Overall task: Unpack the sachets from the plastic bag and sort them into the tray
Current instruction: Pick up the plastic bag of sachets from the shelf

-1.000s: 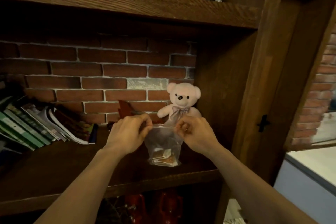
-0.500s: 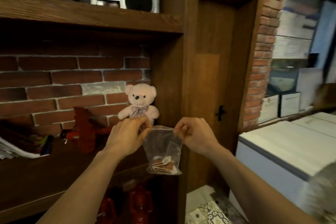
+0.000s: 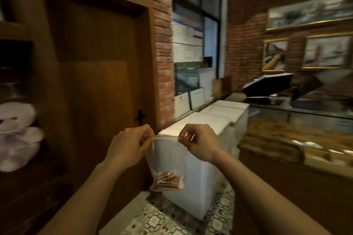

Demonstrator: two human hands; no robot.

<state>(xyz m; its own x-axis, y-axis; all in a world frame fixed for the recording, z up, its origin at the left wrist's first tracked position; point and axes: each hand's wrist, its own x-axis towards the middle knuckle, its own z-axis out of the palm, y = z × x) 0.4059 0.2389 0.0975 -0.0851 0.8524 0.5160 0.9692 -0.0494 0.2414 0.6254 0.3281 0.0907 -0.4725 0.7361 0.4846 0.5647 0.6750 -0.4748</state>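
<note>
A clear plastic bag [image 3: 168, 156] hangs in the air between my hands, in front of a white chest freezer. Several brown and white sachets [image 3: 167, 181] lie bunched at its bottom. My left hand [image 3: 129, 147] pinches the left top corner of the bag. My right hand [image 3: 198, 142] pinches the right top corner. The bag's mouth is stretched flat between the two hands. A wooden tray [image 3: 313, 158] with compartments sits on the counter at the right, blurred, well apart from the bag.
A dark wooden door [image 3: 99, 82] with a black handle stands ahead on the left. White chest freezers [image 3: 215, 120] stand behind the bag. A pink teddy bear [image 3: 17, 133] sits on the shelf at far left. Patterned floor tiles [image 3: 168, 219] lie below.
The view has swung right, from the bookshelf with the teddy bear to the door, freezers and counter. Both hands kept their pinch on the bag's top, which came off the shelf.
</note>
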